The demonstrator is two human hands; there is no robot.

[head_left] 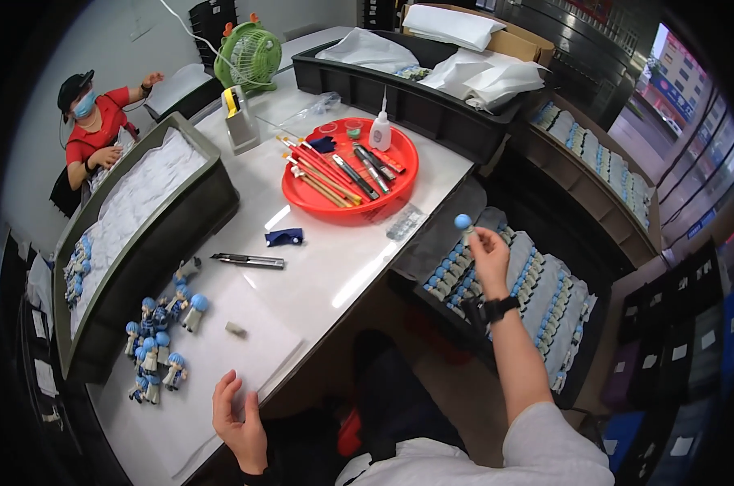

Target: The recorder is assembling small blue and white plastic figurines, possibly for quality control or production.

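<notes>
R hand [488,251]: pinched shut on a small figurine [463,223] w/ a blue round head; thumb + forefinger grip the body, head sticks up past the fingertips. You hold it in the air at approx 3 o'clock of the tabletop [334,267], above the dark tray [573,324] of blue-headed figurines laid in rows on white sheets.
L hand [239,425]: released, fingers loosely spread, holding nothing; palm rests on the white sheet [245,348] at the tabletop's 7 o'clock edge.
Step tip: judging by the grip, keep the pinch low on the body so the head stays free of your fingers; turn the wrist, not the fingers, if you want another side. L hand is idle, so bring it up for support if the piece wobbles.
Near L hand: cluster of figurines [160,344] w/ blue heads at approx 10 o'clock from it, some upright, some lying; small pale block [236,330] just beside them.
Mid tabletop: utility knife [249,260], dark blue cloth scrap [284,236] close above it.
Far side, 12 o'clock: red round tray [351,202] w/ brushes, pens, a small white bottle [380,130].
Left, 9 o'clock: long green bin [148,251] lined w/ white sheets.
Beyond: green fan [248,55]; another person in a red top [96,121] at 10 o'clock, well apart.
</notes>
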